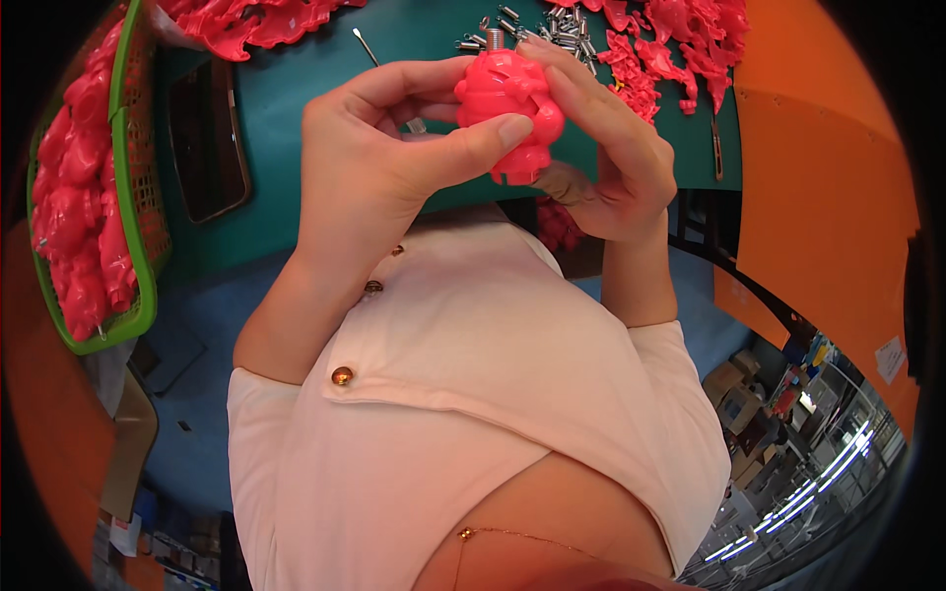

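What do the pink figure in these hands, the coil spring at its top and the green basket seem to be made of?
Pink figure: probably plastic, glossy, with bright highlights on smooth rounded forms; hard or soft, I can't tell. Coil spring: likely metal, from its dull sheen and wound turns. Green basket: likely moulded plastic, semi-glossy, from its evenly coloured rim and lattice wall.

Loose springs (569, 27) and heaped pink parts (702, 39) show a workshop.
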`<state>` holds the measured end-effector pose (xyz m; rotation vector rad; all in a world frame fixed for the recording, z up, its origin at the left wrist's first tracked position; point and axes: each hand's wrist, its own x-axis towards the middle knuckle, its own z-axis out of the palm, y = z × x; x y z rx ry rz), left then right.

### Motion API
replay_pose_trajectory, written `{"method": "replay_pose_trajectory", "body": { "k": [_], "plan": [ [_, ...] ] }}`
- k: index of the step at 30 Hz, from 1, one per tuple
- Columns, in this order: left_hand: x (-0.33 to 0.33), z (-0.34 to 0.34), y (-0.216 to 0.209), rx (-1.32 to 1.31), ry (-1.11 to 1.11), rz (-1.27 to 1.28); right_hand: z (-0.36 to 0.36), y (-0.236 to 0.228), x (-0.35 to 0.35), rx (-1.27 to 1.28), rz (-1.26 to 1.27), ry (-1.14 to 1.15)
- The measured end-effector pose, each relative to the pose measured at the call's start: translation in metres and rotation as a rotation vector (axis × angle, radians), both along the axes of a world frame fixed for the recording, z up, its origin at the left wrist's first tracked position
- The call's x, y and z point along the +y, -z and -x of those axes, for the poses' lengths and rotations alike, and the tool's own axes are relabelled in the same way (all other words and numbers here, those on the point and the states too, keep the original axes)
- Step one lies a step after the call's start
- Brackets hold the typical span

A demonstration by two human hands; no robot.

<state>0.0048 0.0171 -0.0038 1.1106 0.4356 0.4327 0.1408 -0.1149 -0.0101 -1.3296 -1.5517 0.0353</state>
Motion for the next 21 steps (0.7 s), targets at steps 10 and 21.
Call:
{"method": "replay_pose_trajectory", "body": {
  "k": [10,21],
  "plan": [
    [-0.007,0.001,-0.007,-0.036,0.058,0.056,0.015,0.001,-0.006,0.311,-0.052,0.014],
    [-0.006,0.004,-0.013,-0.049,0.084,-0.023,0.024,0.005,-0.006,0.407,-0.143,-0.03]
  ]
}}
